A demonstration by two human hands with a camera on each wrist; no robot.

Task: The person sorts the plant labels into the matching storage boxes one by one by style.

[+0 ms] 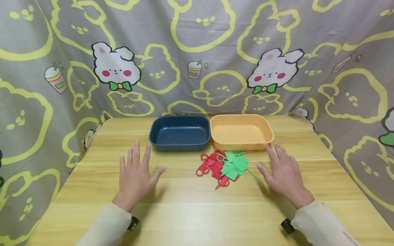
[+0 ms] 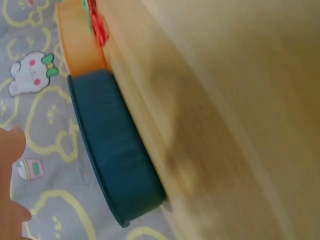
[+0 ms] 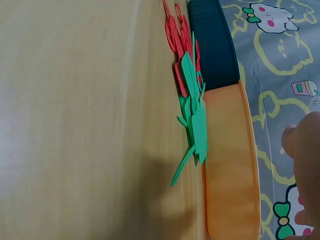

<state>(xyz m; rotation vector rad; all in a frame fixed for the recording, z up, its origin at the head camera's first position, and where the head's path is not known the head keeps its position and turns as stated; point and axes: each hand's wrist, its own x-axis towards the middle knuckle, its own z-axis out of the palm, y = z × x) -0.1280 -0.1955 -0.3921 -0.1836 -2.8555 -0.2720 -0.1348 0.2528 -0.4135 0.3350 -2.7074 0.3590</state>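
My left hand (image 1: 135, 177) hovers over the table, fingers spread and holding nothing, in front of the dark blue bin (image 1: 181, 148). The right hand (image 1: 284, 174) is likewise spread and holds nothing, just right of a pile of flat plastic tags. Green tags (image 1: 235, 165) lie on the pile's right side, some with thin tails sticking out. Red tags (image 1: 215, 164) with ring ends lie on the left and partly under the green ones. Behind the pile stands the yellow-orange bin (image 1: 243, 146), side by side with the blue one. Both bins show bare floors.
The wooden table (image 1: 197, 212) reaches back to a grey curtain (image 1: 160, 30) printed with rabbits and cups, which also hangs along both sides. A black strap (image 1: 133, 223) shows under the left sleeve, and another black piece (image 1: 288, 226) under the right.
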